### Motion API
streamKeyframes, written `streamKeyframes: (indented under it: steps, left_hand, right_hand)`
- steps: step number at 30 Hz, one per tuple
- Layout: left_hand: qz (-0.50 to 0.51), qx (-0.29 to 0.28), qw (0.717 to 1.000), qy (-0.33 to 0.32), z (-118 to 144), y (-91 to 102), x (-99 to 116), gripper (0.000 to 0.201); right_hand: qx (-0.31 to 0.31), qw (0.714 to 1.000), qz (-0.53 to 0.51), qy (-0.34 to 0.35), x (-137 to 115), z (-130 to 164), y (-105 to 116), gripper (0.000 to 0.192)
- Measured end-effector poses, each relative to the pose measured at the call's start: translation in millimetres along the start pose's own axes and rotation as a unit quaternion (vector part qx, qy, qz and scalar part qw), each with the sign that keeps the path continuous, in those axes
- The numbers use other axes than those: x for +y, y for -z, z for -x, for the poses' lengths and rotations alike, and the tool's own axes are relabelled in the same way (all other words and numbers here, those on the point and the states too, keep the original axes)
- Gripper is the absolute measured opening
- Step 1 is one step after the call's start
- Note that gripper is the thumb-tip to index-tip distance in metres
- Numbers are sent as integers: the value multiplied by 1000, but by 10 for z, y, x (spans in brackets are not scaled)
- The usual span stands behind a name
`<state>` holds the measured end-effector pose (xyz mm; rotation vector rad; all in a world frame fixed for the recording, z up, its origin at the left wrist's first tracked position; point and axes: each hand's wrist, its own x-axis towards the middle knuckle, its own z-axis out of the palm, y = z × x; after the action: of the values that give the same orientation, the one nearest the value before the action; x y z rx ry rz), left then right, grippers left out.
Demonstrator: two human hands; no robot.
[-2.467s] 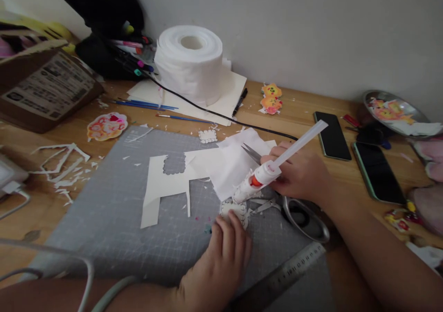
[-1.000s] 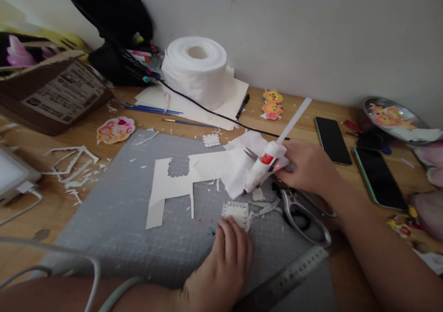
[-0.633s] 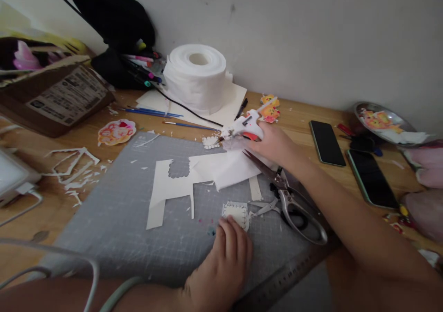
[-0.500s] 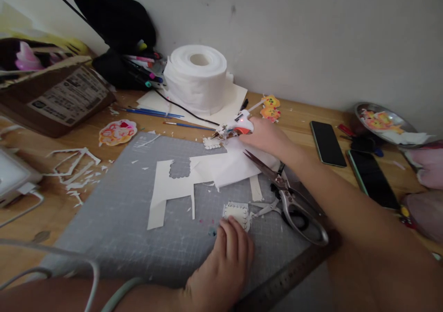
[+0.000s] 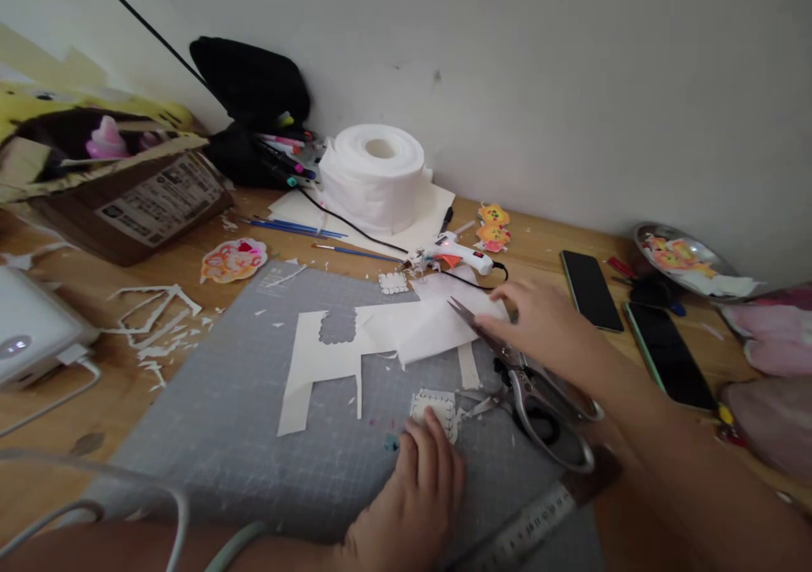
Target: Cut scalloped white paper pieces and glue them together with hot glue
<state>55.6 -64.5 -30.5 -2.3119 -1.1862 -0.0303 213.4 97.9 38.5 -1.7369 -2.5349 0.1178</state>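
Observation:
My left hand presses its fingertips on a small scalloped white paper piece lying on the grey cutting mat. My right hand hovers empty, fingers apart, above the blades of the metal scissors, which lie on the mat. The white and orange glue gun lies on the wooden table at the mat's far edge, away from both hands. A cut white card sheet and a white tissue lie between them.
A toilet paper roll, blue brushes, a cardboard box and a black pen pouch stand at the back. Two phones lie right, near a metal dish. A steel ruler lies at the front.
My right hand carried the glue gun from the paper piece to the far edge of the mat, laid it down and drew back over the scissors. The left hand stayed put.

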Motion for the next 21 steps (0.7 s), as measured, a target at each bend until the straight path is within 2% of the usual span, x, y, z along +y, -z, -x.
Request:
streamKeyframes:
  steps: [2,5,9,13,16,18,20,21]
  left_hand:
    - [0,9,1000,6,-8,-12,8,31]
    - [4,11,1000,4,-14,-25,16,30]
    - [-3,0,1000,2,0,-27,25,31]
    - [-23,15,1000,4,9,-41,40,31]
    - [-30,23,999,5,9,-60,51,32]
    - [-33,22,999,8,10,-65,53,32]
    - [-35,16,999,6,9,-62,49,32]
    - [-35,14,999,3,8,-58,46,32]
  right_hand:
    - [-51,998,-27,1,36,243,-34,28]
    - [-55,998,14,-24,92,448,-139,23]
    - [-28,995,91,-39,186,453,-199,18]
    - [-22,983,159,-89,319,387,-132,18]
    - [2,975,200,-93,370,388,-96,16]
    - [35,976,207,-66,337,399,-99,17]
    - [49,985,164,8,246,392,-121,23]
    - [35,989,126,63,185,377,-137,26]
